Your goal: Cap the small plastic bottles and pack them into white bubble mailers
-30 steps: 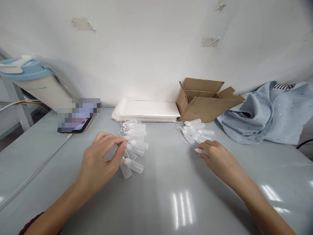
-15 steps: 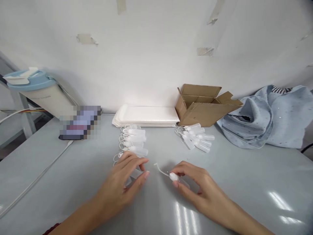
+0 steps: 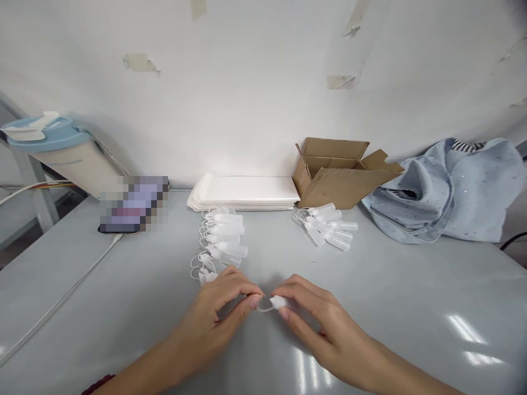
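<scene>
Presently I see the right hand [image 3: 317, 321] nearly closed, thumb and fingers gripping a small bottle [image 3: 279, 302] near its tip, over the grey table [image 3: 391, 296]. Facing it, the left hand [image 3: 220, 312] pinches the bottle's thin curved tube [image 3: 265, 310]. Beyond lie two bottle groups, white envelopes [image 3: 247, 189] and an open cardboard box [image 3: 349, 186].

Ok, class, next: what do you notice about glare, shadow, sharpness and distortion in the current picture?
Head view: bright glare streaks on the grey tabletop, bottom centre and lower right; head view: soft shadow beside the right hand; head view: phone pixelated, tumbler lettering too soft to read, its lean perhaps partly lens distortion.
</scene>
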`<state>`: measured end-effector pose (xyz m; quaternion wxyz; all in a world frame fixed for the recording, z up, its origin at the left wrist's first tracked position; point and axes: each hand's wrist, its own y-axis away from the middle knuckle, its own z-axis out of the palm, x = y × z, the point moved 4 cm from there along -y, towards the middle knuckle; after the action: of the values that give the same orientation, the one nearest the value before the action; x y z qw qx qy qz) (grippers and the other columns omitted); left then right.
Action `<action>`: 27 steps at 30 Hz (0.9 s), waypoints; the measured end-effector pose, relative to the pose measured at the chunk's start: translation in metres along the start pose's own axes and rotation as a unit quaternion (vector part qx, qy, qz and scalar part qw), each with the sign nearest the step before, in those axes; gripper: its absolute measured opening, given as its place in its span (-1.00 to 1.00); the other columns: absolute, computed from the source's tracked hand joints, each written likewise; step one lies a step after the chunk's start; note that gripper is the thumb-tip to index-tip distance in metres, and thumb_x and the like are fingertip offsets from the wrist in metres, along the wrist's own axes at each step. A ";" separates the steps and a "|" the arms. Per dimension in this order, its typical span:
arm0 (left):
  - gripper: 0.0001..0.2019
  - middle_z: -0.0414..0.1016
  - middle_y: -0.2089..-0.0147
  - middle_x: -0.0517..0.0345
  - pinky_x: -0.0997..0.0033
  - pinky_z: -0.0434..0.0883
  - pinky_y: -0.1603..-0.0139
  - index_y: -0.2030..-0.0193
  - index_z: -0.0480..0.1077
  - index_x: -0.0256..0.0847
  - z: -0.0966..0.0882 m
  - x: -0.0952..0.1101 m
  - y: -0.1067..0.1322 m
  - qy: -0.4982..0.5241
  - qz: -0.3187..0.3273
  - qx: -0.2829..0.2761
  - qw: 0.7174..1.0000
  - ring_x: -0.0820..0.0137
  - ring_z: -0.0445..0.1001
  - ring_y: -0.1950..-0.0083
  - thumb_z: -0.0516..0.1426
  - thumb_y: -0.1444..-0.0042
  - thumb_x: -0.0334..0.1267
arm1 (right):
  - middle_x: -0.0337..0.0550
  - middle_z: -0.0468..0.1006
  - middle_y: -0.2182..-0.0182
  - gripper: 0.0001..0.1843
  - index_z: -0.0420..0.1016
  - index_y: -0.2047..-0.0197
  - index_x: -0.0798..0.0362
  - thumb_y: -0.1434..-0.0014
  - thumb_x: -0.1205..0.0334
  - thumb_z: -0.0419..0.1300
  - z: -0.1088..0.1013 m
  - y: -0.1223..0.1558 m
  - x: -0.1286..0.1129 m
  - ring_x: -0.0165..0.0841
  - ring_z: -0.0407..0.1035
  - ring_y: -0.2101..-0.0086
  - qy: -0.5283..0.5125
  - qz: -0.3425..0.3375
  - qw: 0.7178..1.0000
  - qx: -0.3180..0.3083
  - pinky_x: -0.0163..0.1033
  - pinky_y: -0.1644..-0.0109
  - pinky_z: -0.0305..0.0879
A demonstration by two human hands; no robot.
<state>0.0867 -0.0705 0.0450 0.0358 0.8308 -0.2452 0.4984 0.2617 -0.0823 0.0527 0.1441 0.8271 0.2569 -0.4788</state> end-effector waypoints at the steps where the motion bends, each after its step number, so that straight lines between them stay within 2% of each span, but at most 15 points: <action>1: -0.81 0.41 0.41 0.24 0.47 0.29 0.29 0.28 0.44 -0.13 0.000 0.000 0.000 0.003 -0.005 -0.003 1.000 0.44 0.33 0.32 0.01 -0.25 -0.33 | -0.15 0.40 0.22 -0.76 0.35 0.02 0.00 -0.30 0.30 -0.03 0.001 0.000 0.000 -0.40 0.35 0.27 0.000 0.001 1.000 -0.001 -0.27 0.18 0.31; 8: -0.81 0.42 0.41 0.23 0.46 0.29 0.26 0.26 0.43 -0.14 0.000 0.003 0.000 -0.006 0.016 -0.008 1.000 0.42 0.31 0.30 -0.01 -0.25 -0.37 | -0.13 0.41 0.28 -0.79 0.39 0.09 0.04 -0.28 0.29 -0.03 0.003 -0.001 -0.001 -0.38 0.34 0.33 0.003 0.014 1.000 0.010 -0.26 0.26 0.31; 16: -0.81 0.42 0.39 0.20 0.42 0.31 0.27 0.25 0.42 -0.15 0.001 0.003 0.000 -0.007 0.033 -0.015 0.999 0.41 0.33 0.30 -0.02 -0.25 -0.39 | -0.11 0.41 0.29 -0.78 0.39 0.10 0.04 -0.28 0.31 -0.04 0.002 -0.004 -0.004 -0.36 0.35 0.33 0.004 -0.001 1.000 0.013 -0.24 0.24 0.33; 22: -0.81 0.41 0.39 0.17 0.37 0.32 0.26 0.24 0.39 -0.19 0.003 0.005 0.001 -0.016 0.072 -0.027 0.997 0.38 0.31 0.29 -0.02 -0.24 -0.46 | -0.08 0.40 0.25 -0.76 0.38 0.07 0.05 -0.26 0.36 -0.03 0.004 -0.002 -0.006 -0.35 0.35 0.31 0.014 -0.014 1.000 -0.005 -0.23 0.22 0.34; 27: -0.78 0.39 0.38 0.15 0.39 0.30 0.29 0.23 0.37 -0.22 0.007 0.009 0.003 -0.041 0.110 -0.016 0.993 0.38 0.27 0.29 -0.03 -0.20 -0.56 | -0.06 0.39 0.23 -0.74 0.38 0.06 0.06 -0.25 0.41 -0.04 0.006 -0.001 -0.007 -0.34 0.34 0.27 0.025 -0.017 0.999 -0.018 -0.22 0.19 0.34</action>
<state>0.0945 -0.0782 0.0487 -0.0157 0.8181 -0.3442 0.4605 0.2536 -0.0865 0.0558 0.1442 0.8316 0.2835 -0.4552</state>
